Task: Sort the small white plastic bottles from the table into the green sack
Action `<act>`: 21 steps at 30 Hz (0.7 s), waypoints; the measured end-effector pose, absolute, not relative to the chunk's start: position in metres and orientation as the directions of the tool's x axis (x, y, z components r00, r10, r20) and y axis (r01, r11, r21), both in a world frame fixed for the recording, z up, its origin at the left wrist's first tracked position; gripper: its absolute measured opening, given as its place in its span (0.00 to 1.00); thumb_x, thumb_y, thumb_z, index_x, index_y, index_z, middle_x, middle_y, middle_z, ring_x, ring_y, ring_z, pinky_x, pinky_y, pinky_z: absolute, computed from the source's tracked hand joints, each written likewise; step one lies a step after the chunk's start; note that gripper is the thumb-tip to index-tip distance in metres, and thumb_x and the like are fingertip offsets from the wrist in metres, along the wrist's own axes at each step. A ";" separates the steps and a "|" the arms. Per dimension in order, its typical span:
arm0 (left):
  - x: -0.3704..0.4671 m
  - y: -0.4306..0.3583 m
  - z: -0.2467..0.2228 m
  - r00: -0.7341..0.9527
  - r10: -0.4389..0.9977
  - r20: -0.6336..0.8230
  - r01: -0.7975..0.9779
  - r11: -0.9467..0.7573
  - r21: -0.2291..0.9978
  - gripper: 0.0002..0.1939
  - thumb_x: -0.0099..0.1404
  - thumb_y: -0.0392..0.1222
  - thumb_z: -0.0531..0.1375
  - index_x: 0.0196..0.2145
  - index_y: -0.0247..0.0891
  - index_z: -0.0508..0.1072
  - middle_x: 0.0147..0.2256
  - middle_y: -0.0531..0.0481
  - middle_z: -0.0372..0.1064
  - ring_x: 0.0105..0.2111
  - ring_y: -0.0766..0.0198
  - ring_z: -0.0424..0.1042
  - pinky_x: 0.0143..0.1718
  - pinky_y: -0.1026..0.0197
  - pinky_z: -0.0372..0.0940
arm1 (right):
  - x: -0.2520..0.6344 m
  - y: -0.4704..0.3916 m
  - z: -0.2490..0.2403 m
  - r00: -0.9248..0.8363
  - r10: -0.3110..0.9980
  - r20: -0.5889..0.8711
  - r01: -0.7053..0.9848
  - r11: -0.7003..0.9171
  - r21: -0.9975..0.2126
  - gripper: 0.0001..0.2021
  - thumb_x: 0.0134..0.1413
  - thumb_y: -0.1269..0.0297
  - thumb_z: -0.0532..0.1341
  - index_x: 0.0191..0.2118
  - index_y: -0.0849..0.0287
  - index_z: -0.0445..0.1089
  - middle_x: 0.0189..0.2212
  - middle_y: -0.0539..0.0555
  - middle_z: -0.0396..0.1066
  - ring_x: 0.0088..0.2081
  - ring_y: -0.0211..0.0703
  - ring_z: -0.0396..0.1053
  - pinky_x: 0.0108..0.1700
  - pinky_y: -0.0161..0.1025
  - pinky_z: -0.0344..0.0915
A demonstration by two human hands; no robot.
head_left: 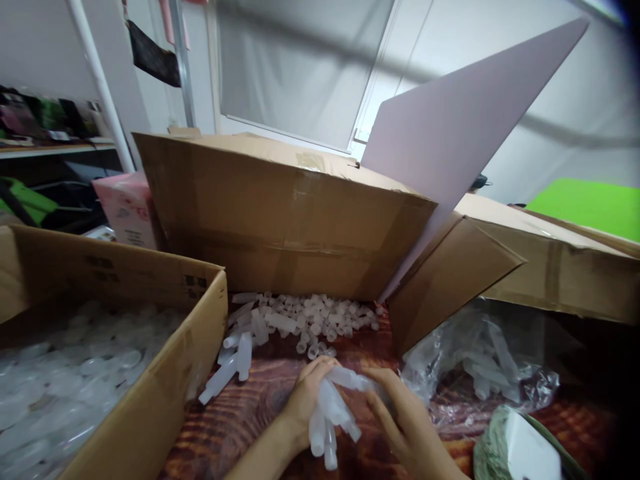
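Several translucent white plastic tubes are bunched in my left hand, its fingers wrapped round them. My right hand is just to the right, thumb and fingers closed on the end of one tube that lies across the top of the bunch. Beyond my hands, a pile of small white caps spreads over the reddish wood-grain table. Loose tubes lie to the left of the caps.
An open cardboard box of translucent pieces stands at the left. A large cardboard box backs the caps. At the right are a clear plastic bag with tubes inside, a cardboard flap and a green roll with a white piece.
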State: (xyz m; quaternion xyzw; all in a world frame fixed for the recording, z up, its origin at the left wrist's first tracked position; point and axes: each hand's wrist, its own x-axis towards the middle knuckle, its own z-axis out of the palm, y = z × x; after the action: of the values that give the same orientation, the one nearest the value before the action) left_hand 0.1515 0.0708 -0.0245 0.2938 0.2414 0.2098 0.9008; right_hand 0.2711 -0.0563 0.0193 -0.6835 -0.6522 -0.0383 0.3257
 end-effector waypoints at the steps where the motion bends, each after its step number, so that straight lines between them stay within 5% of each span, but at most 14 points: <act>1: 0.152 0.070 -0.023 0.779 0.538 -0.322 -0.241 0.731 0.638 0.16 0.53 0.52 0.65 0.29 0.38 0.68 0.20 0.55 0.64 0.19 0.67 0.63 0.22 0.65 0.55 | 0.270 -0.057 0.020 0.170 0.873 0.457 0.910 0.038 -0.412 0.12 0.63 0.68 0.55 0.51 0.53 0.62 0.40 0.55 0.73 0.41 0.43 0.74 0.42 0.35 0.72; 8: 0.152 0.064 -0.021 0.748 0.579 -0.325 -0.216 0.675 0.705 0.17 0.53 0.54 0.64 0.29 0.38 0.67 0.20 0.55 0.64 0.18 0.67 0.64 0.20 0.65 0.55 | 0.268 -0.063 0.024 -0.085 0.881 0.465 0.984 0.149 -0.101 0.16 0.63 0.73 0.50 0.54 0.58 0.62 0.44 0.64 0.69 0.38 0.47 0.74 0.35 0.38 0.72; 12: 0.152 0.062 -0.022 0.746 0.600 -0.289 -0.232 0.641 0.732 0.19 0.53 0.56 0.65 0.28 0.37 0.67 0.20 0.54 0.64 0.19 0.67 0.64 0.21 0.66 0.57 | 0.262 -0.060 0.022 0.117 0.890 0.440 0.947 0.032 -0.318 0.08 0.65 0.66 0.52 0.45 0.57 0.66 0.35 0.57 0.72 0.34 0.45 0.73 0.34 0.37 0.71; 15: 0.153 0.060 -0.023 0.749 0.602 -0.277 -0.223 0.622 0.750 0.19 0.53 0.57 0.65 0.28 0.38 0.67 0.19 0.55 0.64 0.17 0.68 0.63 0.19 0.66 0.56 | 0.258 -0.062 0.020 0.341 0.856 0.388 0.863 -0.122 -0.490 0.12 0.67 0.64 0.49 0.34 0.56 0.67 0.26 0.52 0.70 0.27 0.40 0.71 0.28 0.34 0.68; 19: 0.153 0.059 -0.025 0.777 0.573 -0.259 -0.203 0.619 0.759 0.18 0.55 0.55 0.63 0.29 0.38 0.66 0.19 0.54 0.64 0.17 0.66 0.63 0.18 0.65 0.56 | 0.258 -0.078 0.018 0.180 0.855 0.486 0.936 0.002 -0.351 0.18 0.62 0.68 0.52 0.56 0.57 0.63 0.34 0.56 0.70 0.33 0.44 0.72 0.32 0.37 0.69; 21: 0.152 0.058 -0.025 0.781 0.572 -0.251 -0.202 0.611 0.765 0.16 0.57 0.53 0.63 0.29 0.38 0.66 0.20 0.54 0.64 0.18 0.66 0.64 0.18 0.65 0.57 | 0.259 -0.087 0.019 0.101 0.888 0.449 0.960 0.031 -0.278 0.21 0.59 0.71 0.52 0.58 0.56 0.63 0.31 0.54 0.68 0.29 0.43 0.70 0.29 0.36 0.68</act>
State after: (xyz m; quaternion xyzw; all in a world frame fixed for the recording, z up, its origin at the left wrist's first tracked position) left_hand 0.1523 0.0582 -0.0249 0.3796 0.2437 0.2243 0.8638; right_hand 0.2587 -0.0871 0.0191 -0.6926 -0.6671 -0.0677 0.2659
